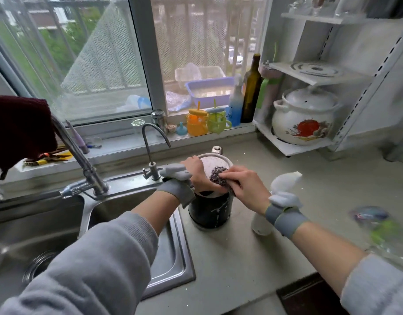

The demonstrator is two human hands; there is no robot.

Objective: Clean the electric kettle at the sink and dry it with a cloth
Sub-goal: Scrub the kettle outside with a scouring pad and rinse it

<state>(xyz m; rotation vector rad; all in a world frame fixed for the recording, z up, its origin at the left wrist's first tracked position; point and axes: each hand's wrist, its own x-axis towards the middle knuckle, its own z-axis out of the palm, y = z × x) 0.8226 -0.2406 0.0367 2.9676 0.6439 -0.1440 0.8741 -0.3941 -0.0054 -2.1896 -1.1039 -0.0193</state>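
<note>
Scrubbing the kettle (pixel 210 212) lid (pixel 215 161), right hand (pixel 246 187) presses steel wool (pixel 217 176).

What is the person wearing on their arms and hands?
Both arms have loose light grey sleeves pushed up the forearm. Each wrist carries a grey strap with a pale padded block on top. The left hand and right hand are bare, without gloves.

The dark cylindrical electric kettle (pixel 209 212) stands upright on the pale desk (pixel 241 258), just right of the stainless-steel sink (pixel 173 258). White drips run down its wall. Its round, pale-lined lid (pixel 215 162) is tilted open, with a dark steel-wool scourer (pixel 218 176) pressed against it.
</note>
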